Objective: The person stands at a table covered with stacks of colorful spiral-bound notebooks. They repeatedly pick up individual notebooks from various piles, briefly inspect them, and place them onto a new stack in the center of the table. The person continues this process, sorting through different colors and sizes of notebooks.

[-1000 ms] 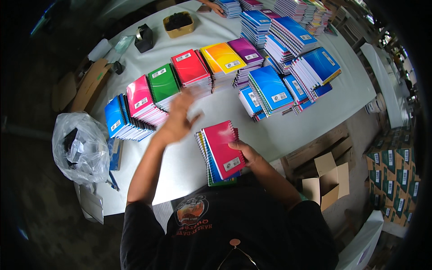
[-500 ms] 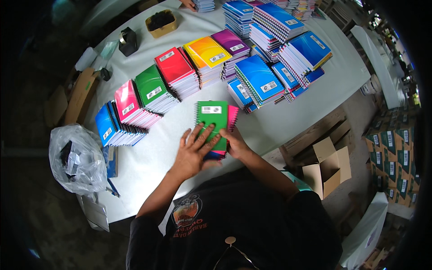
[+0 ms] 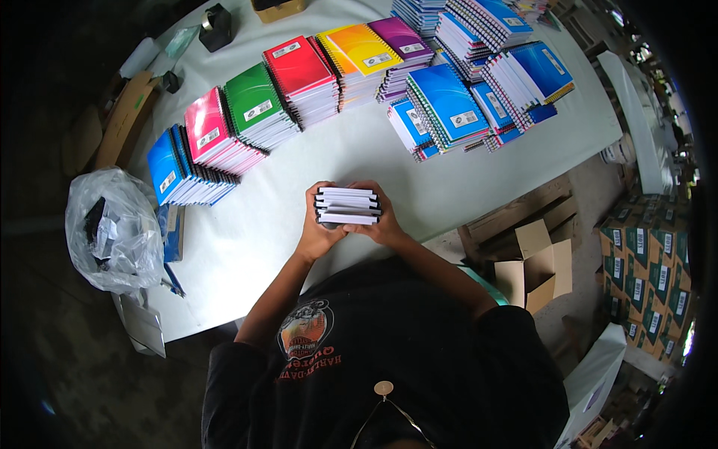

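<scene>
Between my two hands stands a small stack of spiral notebooks (image 3: pixel 348 203), turned on end so that the white page edges face up. My left hand (image 3: pixel 317 224) wraps its left side and my right hand (image 3: pixel 380 217) its right side; both are closed on it. The covers in the stack are mostly hidden. Beyond my hands, piles of spiral notebooks run in an arc: blue (image 3: pixel 168 168), pink (image 3: pixel 209 123), green (image 3: pixel 256 97), red (image 3: pixel 299 67), yellow (image 3: pixel 359 49) and purple (image 3: pixel 400 41). More blue notebooks (image 3: pixel 449 101) are piled at the right.
On the white-covered table (image 3: pixel 224 247), a clear plastic bag (image 3: pixel 116 239) lies at the left edge. A black tape dispenser (image 3: pixel 215 28) and a tan tub (image 3: pixel 278 9) are at the back. An open cardboard box (image 3: pixel 535 273) stands at the right, with stacked cartons (image 3: pixel 647 273) farther off.
The notebook stack, lying flat with a green cover on top, has been tipped up on end. My left hand moved from its top to its left side. The view has shifted.
</scene>
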The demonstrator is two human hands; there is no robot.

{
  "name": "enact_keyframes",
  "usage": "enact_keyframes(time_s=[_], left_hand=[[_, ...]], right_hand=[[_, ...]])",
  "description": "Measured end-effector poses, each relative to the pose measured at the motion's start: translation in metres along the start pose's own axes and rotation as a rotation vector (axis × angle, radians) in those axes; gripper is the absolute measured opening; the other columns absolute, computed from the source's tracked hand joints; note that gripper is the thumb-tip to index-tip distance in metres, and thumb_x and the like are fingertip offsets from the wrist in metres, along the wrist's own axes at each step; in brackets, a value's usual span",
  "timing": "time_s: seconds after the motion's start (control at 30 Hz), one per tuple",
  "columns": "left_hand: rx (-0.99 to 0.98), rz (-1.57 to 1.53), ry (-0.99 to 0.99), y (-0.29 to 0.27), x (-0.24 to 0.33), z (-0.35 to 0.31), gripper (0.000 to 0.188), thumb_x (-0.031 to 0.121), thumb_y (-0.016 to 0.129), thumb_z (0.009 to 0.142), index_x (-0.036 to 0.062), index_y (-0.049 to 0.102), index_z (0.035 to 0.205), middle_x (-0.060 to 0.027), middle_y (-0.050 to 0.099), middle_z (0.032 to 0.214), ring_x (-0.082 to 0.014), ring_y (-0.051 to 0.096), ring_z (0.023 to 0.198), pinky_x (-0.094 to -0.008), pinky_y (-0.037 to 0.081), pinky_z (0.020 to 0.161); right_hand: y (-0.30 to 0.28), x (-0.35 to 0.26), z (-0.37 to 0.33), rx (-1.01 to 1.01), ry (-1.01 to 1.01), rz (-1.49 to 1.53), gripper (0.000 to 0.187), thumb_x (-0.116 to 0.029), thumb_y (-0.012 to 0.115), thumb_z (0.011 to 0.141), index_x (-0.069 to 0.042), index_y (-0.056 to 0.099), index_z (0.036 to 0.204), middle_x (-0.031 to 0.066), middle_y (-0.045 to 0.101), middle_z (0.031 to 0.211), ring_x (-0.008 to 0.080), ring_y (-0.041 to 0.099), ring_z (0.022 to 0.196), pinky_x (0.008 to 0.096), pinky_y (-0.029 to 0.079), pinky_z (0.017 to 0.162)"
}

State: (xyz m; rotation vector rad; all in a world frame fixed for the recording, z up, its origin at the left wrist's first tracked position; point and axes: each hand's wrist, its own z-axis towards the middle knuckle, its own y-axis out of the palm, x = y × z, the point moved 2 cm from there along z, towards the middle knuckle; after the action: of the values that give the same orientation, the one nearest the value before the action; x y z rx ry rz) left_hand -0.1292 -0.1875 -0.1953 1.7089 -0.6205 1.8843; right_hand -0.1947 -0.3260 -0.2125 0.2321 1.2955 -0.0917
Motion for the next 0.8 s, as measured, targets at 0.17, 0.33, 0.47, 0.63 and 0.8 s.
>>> enact_keyframes(time_s=[0.17,0.33,0.47,0.63,0.8], left_hand=[[-0.130,0.156,-0.169,-0.008,-0.026,0.000,0.082,0.014,0.082,0.062,0.0049,0.028,0.123,-0.0112,0.046,0.117,-0.0210,0.048,0.109,-0.0339,0.041,0.092],[-0.069,-0.085,-0.045,-0.010,0.000,0.004,0.093,0.013,0.083,0.060,0.0077,0.023,0.131,-0.0120,0.039,0.125,-0.0226,0.040,0.118,-0.0355,0.035,0.099],[-0.052,-0.115,-0.050,-0.004,0.012,0.004,0.094,0.011,0.082,0.060,0.0083,0.023,0.133,-0.0129,0.037,0.127,-0.0242,0.040,0.119,-0.0360,0.034,0.100],[-0.024,-0.144,-0.118,-0.006,0.019,0.008,0.090,0.009,0.076,0.061,0.0067,0.023,0.133,-0.0109,0.040,0.122,-0.0226,0.042,0.115,-0.0352,0.036,0.098],[0.024,-0.163,-0.142,-0.002,0.020,0.009,0.084,0.008,0.074,0.061,0.0060,0.026,0.129,-0.0091,0.042,0.115,-0.0197,0.044,0.109,-0.0326,0.037,0.094]], right_hand=[[-0.003,0.013,0.000,0.050,0.053,-0.066,0.079,-0.030,0.088,0.055,-0.005,0.044,0.115,0.0077,0.057,0.102,0.0159,0.055,0.097,0.0306,0.045,0.085],[-0.016,-0.007,0.000,0.032,-0.142,-0.028,0.117,-0.048,0.085,0.049,-0.006,0.019,0.135,0.0156,0.033,0.134,0.0262,0.033,0.125,0.0391,0.029,0.103],[-0.003,-0.017,0.000,0.047,0.003,0.224,0.100,-0.046,0.078,0.063,-0.005,0.022,0.135,0.0161,0.036,0.131,0.0245,0.038,0.120,0.0373,0.029,0.102],[0.004,-0.040,0.010,0.142,0.024,0.304,0.075,-0.034,0.064,0.075,-0.004,0.027,0.134,0.0149,0.039,0.128,0.0223,0.039,0.118,0.0361,0.030,0.101],[-0.008,-0.037,0.011,0.232,-0.065,0.279,0.066,-0.028,0.059,0.079,-0.002,0.030,0.133,0.0142,0.035,0.131,0.0197,0.037,0.120,0.0324,0.030,0.100]])
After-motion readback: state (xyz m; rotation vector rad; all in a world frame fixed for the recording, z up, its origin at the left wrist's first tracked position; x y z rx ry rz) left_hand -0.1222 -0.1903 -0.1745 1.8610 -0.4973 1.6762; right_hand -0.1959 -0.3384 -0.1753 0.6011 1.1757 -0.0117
